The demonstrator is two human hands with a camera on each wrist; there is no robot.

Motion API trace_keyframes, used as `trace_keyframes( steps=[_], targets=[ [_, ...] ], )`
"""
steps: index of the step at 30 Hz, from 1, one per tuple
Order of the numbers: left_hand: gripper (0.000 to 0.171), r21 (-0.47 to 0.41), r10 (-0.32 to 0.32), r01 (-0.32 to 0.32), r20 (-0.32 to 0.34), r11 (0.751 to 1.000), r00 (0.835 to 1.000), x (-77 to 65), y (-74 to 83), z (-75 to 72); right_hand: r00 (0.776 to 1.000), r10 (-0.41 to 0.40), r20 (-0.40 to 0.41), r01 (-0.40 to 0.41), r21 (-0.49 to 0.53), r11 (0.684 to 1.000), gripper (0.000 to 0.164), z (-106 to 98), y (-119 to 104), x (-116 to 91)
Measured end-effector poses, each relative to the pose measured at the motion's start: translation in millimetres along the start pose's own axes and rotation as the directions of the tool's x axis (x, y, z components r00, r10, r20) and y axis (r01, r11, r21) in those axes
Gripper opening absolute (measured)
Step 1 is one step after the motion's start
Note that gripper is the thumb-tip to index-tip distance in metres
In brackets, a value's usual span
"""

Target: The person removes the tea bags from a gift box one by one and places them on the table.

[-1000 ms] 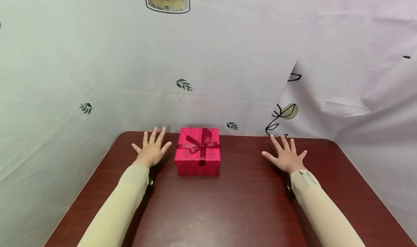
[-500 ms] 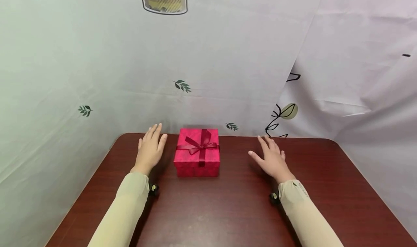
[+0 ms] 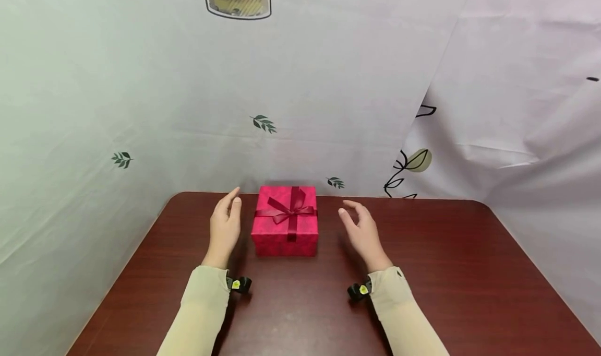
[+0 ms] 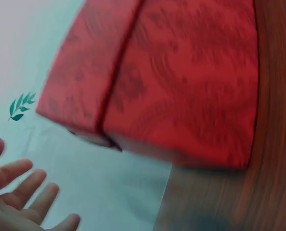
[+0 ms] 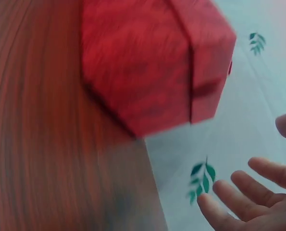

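Note:
A red gift box (image 3: 285, 245) with a lid and a dark red ribbon bow (image 3: 292, 210) stands near the table's far edge. Just left of it is my left hand (image 3: 224, 233), palm turned toward the box, fingers loosely extended and holding nothing. On the box's other side my right hand (image 3: 363, 236) faces inward, fingers slightly bent, with a wider gap to the box. The left wrist view shows the box's patterned side (image 4: 181, 86) apart from the spread fingers (image 4: 44, 199). Likewise, in the right wrist view the fingers (image 5: 251, 195) are off the box (image 5: 138, 67).
The brown wooden table (image 3: 300, 314) has rounded far corners. A pale cloth (image 3: 328, 84) printed with leaves hangs right behind its far edge and along both sides. Black wrist cameras (image 3: 359, 292) sit at the inner side of both cuffs.
Both hands were spread wide on either side, palms down. They have moved inward toward the box and turned so the palms face each other. The box has stayed in place.

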State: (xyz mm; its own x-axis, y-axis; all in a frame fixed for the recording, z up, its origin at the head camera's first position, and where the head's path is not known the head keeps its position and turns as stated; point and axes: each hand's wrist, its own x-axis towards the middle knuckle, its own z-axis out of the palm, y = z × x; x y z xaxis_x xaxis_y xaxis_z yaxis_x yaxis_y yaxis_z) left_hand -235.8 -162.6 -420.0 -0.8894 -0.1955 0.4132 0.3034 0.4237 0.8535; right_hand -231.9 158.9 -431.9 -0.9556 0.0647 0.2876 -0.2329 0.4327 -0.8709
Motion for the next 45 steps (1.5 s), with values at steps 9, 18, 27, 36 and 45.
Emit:
trace_keyframes(
  steps=[9,18,27,36,45],
  targets=[
    [0.047,-0.025,-0.141,0.147,0.167,0.989,0.976,-8.7,3.3,12.3,0.992,0.094,0.079,-0.110,0.240,0.965,0.038,27.0,-12.1,-5.2],
    [0.050,0.001,-0.237,0.244,0.246,0.970,0.940,-16.4,-2.2,19.9,0.965,0.097,0.244,-0.156,0.235,0.959,0.053,35.5,-4.0,-17.7],
    [0.051,0.040,-0.255,0.253,0.258,0.967,0.932,-18.8,-3.6,22.1,0.943,0.046,0.330,-0.145,0.283,0.948,0.059,39.3,-3.8,-20.2],
    [0.050,-0.005,-0.257,0.266,0.247,0.964,0.934,-15.9,-4.6,24.4,0.921,0.031,0.388,-0.154,0.292,0.944,0.067,36.9,1.4,-15.5],
    [0.057,-0.120,-0.225,0.280,0.341,0.953,0.913,-11.6,-10.6,16.9,0.900,0.002,0.436,-0.156,0.319,0.935,0.077,33.0,5.7,-9.5]
  ],
)
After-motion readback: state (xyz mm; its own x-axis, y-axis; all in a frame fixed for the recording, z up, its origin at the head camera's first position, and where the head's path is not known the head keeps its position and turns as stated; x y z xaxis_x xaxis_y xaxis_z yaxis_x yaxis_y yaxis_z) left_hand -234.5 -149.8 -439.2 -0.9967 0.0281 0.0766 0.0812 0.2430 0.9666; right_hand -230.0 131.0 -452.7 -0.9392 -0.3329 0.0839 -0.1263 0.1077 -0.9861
